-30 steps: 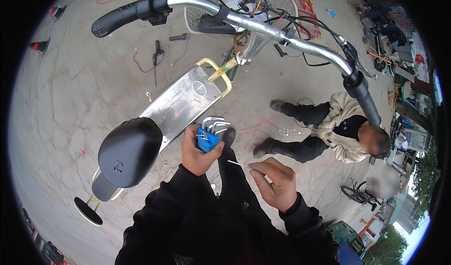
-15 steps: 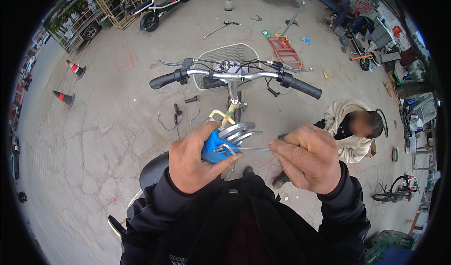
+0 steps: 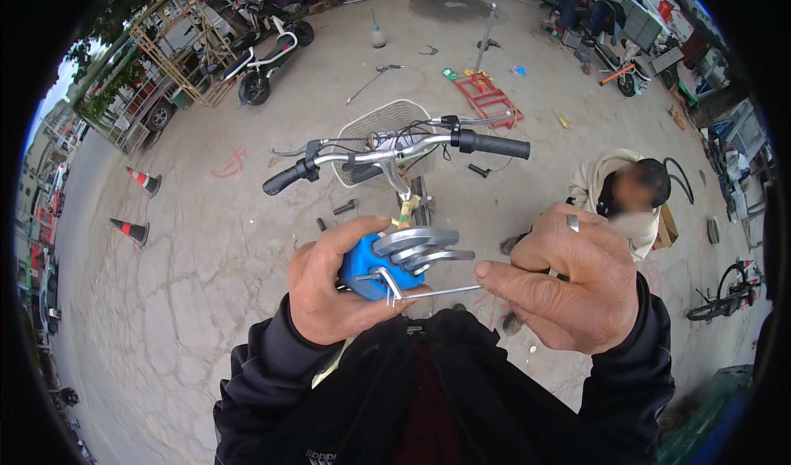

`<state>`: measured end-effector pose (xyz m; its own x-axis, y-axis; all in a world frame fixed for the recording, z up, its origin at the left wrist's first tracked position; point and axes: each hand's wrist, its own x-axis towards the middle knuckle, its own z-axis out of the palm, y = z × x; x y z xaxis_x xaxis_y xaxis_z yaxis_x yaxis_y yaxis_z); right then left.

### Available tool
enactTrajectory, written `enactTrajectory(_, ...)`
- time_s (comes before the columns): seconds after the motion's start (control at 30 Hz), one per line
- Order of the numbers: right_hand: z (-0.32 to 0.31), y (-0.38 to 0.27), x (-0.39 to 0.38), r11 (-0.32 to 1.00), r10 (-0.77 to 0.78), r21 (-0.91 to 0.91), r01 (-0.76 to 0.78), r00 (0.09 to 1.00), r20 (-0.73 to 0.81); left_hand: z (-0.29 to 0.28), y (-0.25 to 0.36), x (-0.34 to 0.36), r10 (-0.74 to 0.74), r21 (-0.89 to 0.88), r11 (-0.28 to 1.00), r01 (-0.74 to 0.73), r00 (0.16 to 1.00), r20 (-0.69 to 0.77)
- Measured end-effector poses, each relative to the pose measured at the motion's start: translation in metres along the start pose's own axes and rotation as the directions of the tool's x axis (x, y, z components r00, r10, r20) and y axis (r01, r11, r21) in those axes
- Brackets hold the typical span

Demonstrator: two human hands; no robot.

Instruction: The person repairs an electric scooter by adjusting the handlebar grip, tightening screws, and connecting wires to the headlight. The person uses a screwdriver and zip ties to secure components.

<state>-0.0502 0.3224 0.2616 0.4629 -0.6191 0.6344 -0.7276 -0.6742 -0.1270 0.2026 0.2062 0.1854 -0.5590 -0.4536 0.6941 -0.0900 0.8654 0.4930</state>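
Note:
My left hand (image 3: 323,288) is wrapped round a blue hex key holder (image 3: 359,272), fingers behind it and thumb along its lower edge. Several thick silver hex keys (image 3: 422,238) fan out from its right side, with smaller bent ones lower down. Between the thumb and fingers of my right hand (image 3: 573,280) is the right end of a thin hex key (image 3: 442,292). Its other end lies by the small keys next to my left thumb; whether it still sits in the holder I cannot tell. A ring shows on my right hand.
Beyond my hands stands a bicycle handlebar (image 3: 423,145) with a wire basket (image 3: 344,135). A person (image 3: 595,183) sits low at the right. Farther off are a red metal frame (image 3: 484,102), a floor pump (image 3: 377,37), traffic cones (image 3: 129,231) and a parked scooter (image 3: 255,88).
The view has tilted up and shifted. My right hand and the thin hex key's right end have come nearer me. The blue holder has turned, and the handlebar now slants up to the right.

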Motion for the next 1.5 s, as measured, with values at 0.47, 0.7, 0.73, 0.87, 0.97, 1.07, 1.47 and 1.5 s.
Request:
enactTrajectory(0.47, 0.004, 0.004, 0.008, 0.995, 0.076, -0.064, -0.076, 0.997, 0.001, 0.019, -0.012, 0.004, -0.056, -0.147, 0.988, 0.055, 0.998, -0.001)
enactTrajectory(0.7, 0.010, -0.001, 0.019, 0.992, 0.041, -0.120, -0.033, 0.997, 0.064, 0.019, -0.017, -0.004, -0.089, -0.167, 0.982, 0.085, 0.996, -0.016)
enactTrajectory(0.73, 0.009, -0.002, 0.021, 0.991, 0.028, -0.131, -0.018, 0.997, 0.072, 0.017, -0.017, -0.005, -0.092, -0.157, 0.984, 0.089, 0.996, -0.015)
enactTrajectory(0.87, 0.007, -0.004, 0.029, 0.988, 0.104, -0.124, -0.086, 0.985, 0.138, 0.017, -0.018, -0.007, -0.085, -0.072, 0.994, 0.084, 0.996, -0.010)
enactTrajectory(0.97, 0.018, -0.001, 0.034, 0.978, 0.209, -0.025, -0.208, 0.975, 0.070, 0.024, -0.017, -0.008, -0.133, -0.129, 0.984, 0.126, 0.990, -0.048)
enactTrajectory(1.07, 0.031, -0.002, 0.035, 0.938, 0.329, 0.106, -0.329, 0.944, 0.014, 0.032, -0.015, -0.012, -0.239, -0.207, 0.953, 0.221, 0.969, -0.066)
enactTrajectory(1.47, 0.075, -0.014, 0.029, 0.786, 0.603, 0.286, -0.548, 0.783, -0.154, 0.047, -0.012, -0.015, -0.498, -0.277, 0.835, 0.476, 0.867, -0.010)
enactTrajectory(1.5, 0.076, -0.015, 0.029, 0.740, 0.657, 0.318, -0.593, 0.738, -0.151, 0.047, -0.012, -0.015, -0.494, -0.275, 0.838, 0.471, 0.869, -0.015)
